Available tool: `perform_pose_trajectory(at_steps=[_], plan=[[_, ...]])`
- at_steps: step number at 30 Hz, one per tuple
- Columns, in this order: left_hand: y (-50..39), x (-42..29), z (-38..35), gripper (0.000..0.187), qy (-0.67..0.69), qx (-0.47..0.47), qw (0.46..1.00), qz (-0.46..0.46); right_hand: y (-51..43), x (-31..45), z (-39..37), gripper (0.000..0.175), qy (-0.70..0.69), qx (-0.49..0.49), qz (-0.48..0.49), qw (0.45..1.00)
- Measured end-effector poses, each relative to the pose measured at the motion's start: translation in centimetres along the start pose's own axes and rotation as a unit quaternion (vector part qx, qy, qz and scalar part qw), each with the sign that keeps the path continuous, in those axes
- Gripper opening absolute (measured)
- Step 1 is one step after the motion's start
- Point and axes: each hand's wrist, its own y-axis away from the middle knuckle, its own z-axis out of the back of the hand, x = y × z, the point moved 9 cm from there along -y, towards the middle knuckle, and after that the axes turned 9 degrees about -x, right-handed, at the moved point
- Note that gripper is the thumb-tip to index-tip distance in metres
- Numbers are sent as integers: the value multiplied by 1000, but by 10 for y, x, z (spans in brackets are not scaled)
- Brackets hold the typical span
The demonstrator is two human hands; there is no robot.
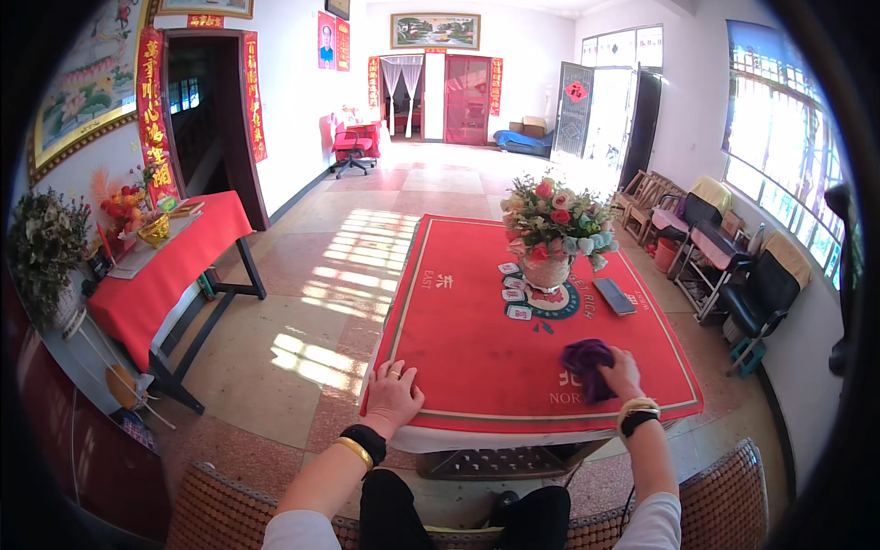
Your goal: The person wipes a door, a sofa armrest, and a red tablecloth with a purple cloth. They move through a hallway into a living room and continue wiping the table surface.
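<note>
A red mahjong table cover [474, 330] lies over the table before me, with a pale cloth showing under its near edge. My right hand [621, 373] grips a crumpled purple cloth [588, 368] on the cover's near right part. Near the front left corner, my left hand [393, 395] rests on the cover with nothing in it, its fingers loosely bent. Beyond the purple cloth lies a dark flat phone-like object [614, 296]. A vase [546, 272] of artificial-looking flowers [557, 216] stands towards the far right side of the cover, over its printed round emblem.
A side table with a red cloth [179, 254] stands at the left, bearing a gold bowl [154, 229] and papers. Black chairs [753, 302] and a red bucket [665, 255] line the right wall. A woven bench [227, 509] is close around me. Farther back stands a red office chair [353, 142].
</note>
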Motion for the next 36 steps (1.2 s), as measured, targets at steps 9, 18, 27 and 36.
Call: perform_pose_trajectory(at_steps=[9,18,27,36], plan=[[0,-1,0,35,0,2,1000,-6,-37,-89,64,38,-28,-164,-94,981],[-2,-2,5,38,5,-7,1000,-4,10,208,-58,46,-126,92,208,966],[-1,0,-1,36,14,0,1000,-9,10,147,-47,43,-68,67,164,982],[-1,-2,-5,36,5,-8,999,-32,16,-167,71,39,67,-111,-220,967]])
